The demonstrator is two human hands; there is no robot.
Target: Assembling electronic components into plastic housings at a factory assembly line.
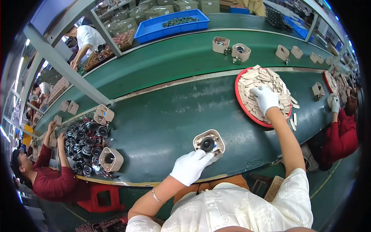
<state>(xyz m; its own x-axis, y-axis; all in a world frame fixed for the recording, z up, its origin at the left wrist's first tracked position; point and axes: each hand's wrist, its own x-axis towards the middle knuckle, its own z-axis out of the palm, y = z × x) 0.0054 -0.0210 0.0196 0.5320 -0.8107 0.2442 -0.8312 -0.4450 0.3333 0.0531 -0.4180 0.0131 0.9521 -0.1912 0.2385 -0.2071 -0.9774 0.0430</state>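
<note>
In a white glove, my left hand (191,168) grips the near edge of a beige, rounded-square plastic housing (222,140) on the green bench. A round black speaker (207,144) sits inside it, with bits of wire beside it. My right hand (266,99), also gloved, reaches to the right into a red round basin (239,99) heaped with flat beige strips (273,80). Its fingers are bunched together among the strips; what they pinch, if anything, is hidden. A few strips (294,121) lie loose on the bench beside the basin.
A pile of black speakers (83,141) and beige housings (111,159) lie at left, near a co-worker in red (50,181). Another red-sleeved person (340,133) works at right. Beyond runs a green conveyor (166,63) with housings and a blue tray (147,35) behind it.
</note>
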